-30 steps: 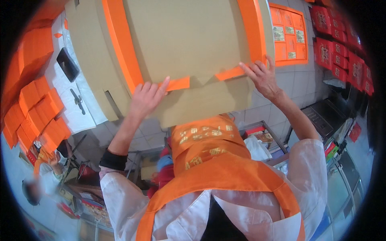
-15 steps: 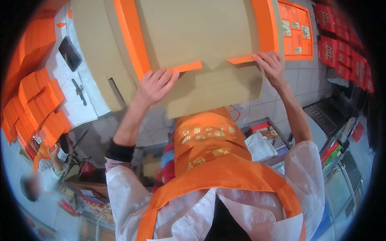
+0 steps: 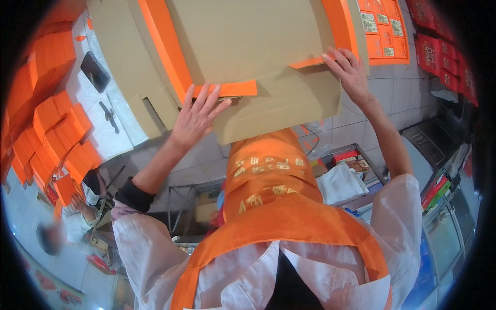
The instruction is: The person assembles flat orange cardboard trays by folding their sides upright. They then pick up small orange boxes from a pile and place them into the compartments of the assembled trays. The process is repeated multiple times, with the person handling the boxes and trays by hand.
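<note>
In front of me lies a large brown cardboard sheet with orange side walls and a wide brown front panel. My left hand rests at its near left corner, fingers stretched out and spread over an orange flap turned inward there. At the near right corner my right hand has its fingers on a second orange flap. The thumb side lies at the flap's outer end, with fingers bent. Whether they pinch the flap is hard to see.
Stacked orange boxes stand at the left beside a white surface with a dark phone and a knife-like tool. Another person works at lower left, holding an orange piece. Red packages hang at right. A printed orange sheet lies nearby.
My left hand has opened from its curled grip, fingers now spread on the left flap, which lies flatter. My right hand has shifted slightly up along the right corner.
</note>
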A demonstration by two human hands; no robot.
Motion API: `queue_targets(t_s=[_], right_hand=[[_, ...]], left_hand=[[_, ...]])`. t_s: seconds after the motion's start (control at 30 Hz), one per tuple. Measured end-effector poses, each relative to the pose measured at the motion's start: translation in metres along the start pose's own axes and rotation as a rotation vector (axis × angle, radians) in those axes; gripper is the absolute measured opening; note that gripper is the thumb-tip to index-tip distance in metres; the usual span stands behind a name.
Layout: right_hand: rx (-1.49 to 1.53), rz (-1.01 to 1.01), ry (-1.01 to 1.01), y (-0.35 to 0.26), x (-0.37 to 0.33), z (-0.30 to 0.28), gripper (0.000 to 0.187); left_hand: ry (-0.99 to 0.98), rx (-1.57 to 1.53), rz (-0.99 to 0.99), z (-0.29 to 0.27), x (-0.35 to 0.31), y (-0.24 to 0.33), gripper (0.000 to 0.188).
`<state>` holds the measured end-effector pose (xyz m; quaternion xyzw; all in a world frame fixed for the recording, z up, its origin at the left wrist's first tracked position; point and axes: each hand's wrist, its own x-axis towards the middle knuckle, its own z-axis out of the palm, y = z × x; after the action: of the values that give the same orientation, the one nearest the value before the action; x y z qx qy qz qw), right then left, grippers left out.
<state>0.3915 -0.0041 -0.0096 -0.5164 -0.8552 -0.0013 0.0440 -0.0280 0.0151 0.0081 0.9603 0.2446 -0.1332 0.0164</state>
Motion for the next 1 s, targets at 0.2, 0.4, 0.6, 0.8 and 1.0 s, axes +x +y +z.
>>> queue_targets(t_s=[0.2,0.4,0.6,0.8,1.0], right_hand=[[0.057,0.001,0.020,0.002,-0.004,0.005,0.063],[0.017,0.001,-0.051,0.002,-0.002,-0.003,0.064],[0.098,0.002,-0.201,-0.001,0.002,-0.017,0.060],[0.228,0.059,-0.477,0.004,0.009,-0.038,0.061],[0.684,0.155,-0.719,0.029,0.022,-0.051,0.061]], left_hand=[[-0.029,0.066,0.024,0.023,-0.007,0.008,0.093],[0.096,-0.010,0.158,0.030,-0.011,-0.006,0.085],[0.086,-0.106,0.246,0.044,-0.027,-0.022,0.086],[0.156,-0.283,0.228,0.035,-0.030,-0.029,0.053],[0.483,-0.454,-0.007,0.030,-0.006,-0.024,0.042]])
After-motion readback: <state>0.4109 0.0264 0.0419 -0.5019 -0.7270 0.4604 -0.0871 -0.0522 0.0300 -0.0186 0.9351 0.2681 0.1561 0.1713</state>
